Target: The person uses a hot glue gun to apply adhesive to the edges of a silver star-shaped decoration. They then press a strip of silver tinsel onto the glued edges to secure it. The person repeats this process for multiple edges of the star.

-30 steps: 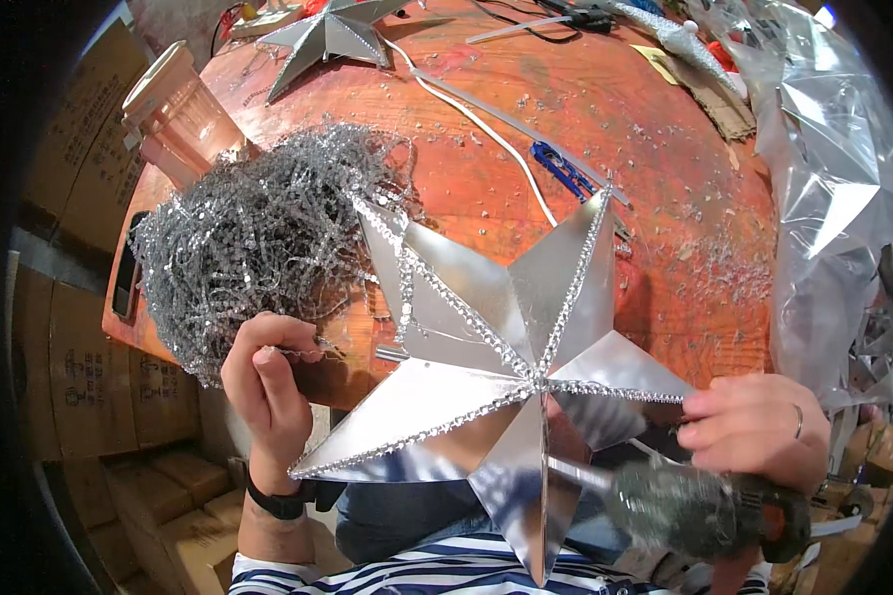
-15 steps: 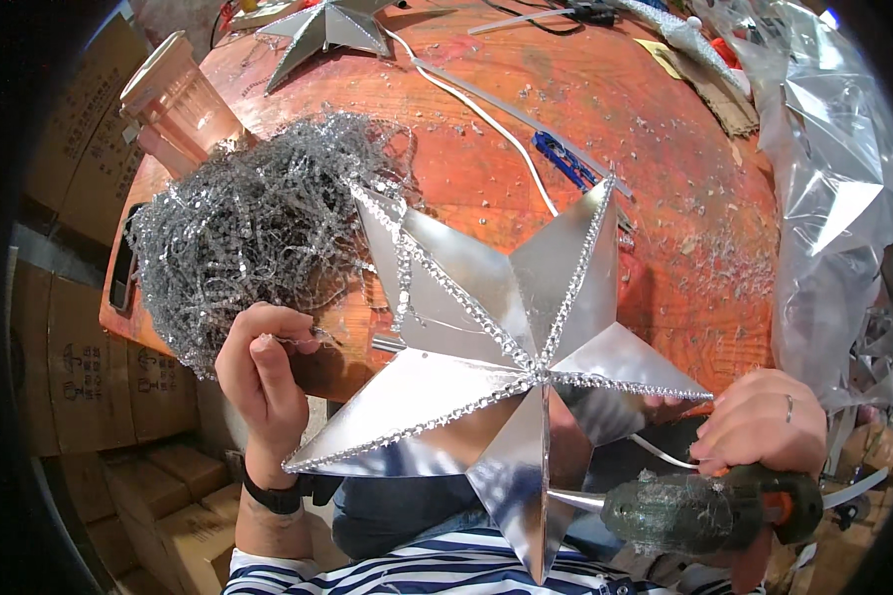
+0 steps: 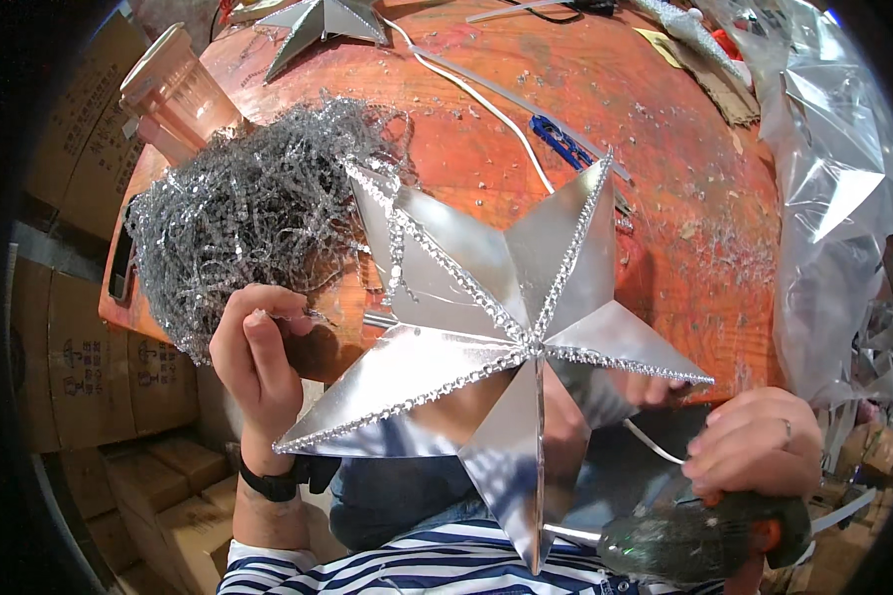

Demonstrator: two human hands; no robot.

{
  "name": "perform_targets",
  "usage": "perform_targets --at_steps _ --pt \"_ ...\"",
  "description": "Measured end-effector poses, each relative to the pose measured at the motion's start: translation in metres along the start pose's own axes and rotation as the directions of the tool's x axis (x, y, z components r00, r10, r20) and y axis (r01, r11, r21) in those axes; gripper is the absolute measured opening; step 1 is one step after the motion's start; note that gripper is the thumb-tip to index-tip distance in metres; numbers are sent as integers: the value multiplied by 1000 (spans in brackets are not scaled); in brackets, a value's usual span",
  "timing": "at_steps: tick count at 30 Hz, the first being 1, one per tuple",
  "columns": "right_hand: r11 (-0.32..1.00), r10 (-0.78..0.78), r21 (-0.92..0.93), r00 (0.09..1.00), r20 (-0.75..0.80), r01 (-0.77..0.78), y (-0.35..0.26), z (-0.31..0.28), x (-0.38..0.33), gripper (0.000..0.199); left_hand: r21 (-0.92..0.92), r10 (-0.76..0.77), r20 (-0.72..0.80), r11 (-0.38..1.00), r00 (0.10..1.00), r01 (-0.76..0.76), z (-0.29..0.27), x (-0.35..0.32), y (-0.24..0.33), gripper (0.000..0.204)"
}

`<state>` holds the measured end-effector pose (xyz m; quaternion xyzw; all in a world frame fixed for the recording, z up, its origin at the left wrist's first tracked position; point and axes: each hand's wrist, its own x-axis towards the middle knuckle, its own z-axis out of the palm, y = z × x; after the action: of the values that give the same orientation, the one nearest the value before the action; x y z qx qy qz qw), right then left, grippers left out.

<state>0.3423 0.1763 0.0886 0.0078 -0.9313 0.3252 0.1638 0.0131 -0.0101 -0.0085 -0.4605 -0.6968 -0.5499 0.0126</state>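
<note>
A large silver star with a mirror finish leans at the table's near edge, above my lap. Silver sequin trim runs along several of its ridges, and a loose length dangles by the upper-left point. The ridge of the lowest point is bare. My right hand is wrapped round a dark green hot glue gun, whose nozzle meets or nearly meets that ridge near its tip. My left hand is raised left of the star, thumb and fingers pinched on a thin silvery strand.
A tangled heap of silver sequin trim lies at the left, with a pink plastic cup behind it. Beyond the star are a blue-handled tool, a white cord and another silver star. Clear plastic sheeting hangs at the right.
The glue gun has moved down toward me along the bare ridge, to near the lowest tip. The star sits slightly higher in view. My left hand keeps its pinch.
</note>
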Motion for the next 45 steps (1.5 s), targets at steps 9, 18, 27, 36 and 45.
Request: perform_targets --at_steps 9,18,27,36,45 --pt "999 -13 45 999 52 11 -8 -1 -4 18 -8 -35 -25 999 999 34 1 -2 -1 40" --pt "997 14 69 989 144 -24 -5 6 -15 15 -23 -19 -15 1000 1000 19 0 -2 -3 40" --pt "997 10 71 967 256 -29 -10 5 -20 29 -22 -20 -8 1000 1000 20 -1 -3 -4 40" --pt "988 152 19 970 -192 -151 -34 7 -49 45 -186 152 215 976 965 -113 -25 3 4 73" --pt "533 401 -320 568 -719 -783 10 38 -68 35 -280 292 576 948 764 -151 -40 -3 59 72"
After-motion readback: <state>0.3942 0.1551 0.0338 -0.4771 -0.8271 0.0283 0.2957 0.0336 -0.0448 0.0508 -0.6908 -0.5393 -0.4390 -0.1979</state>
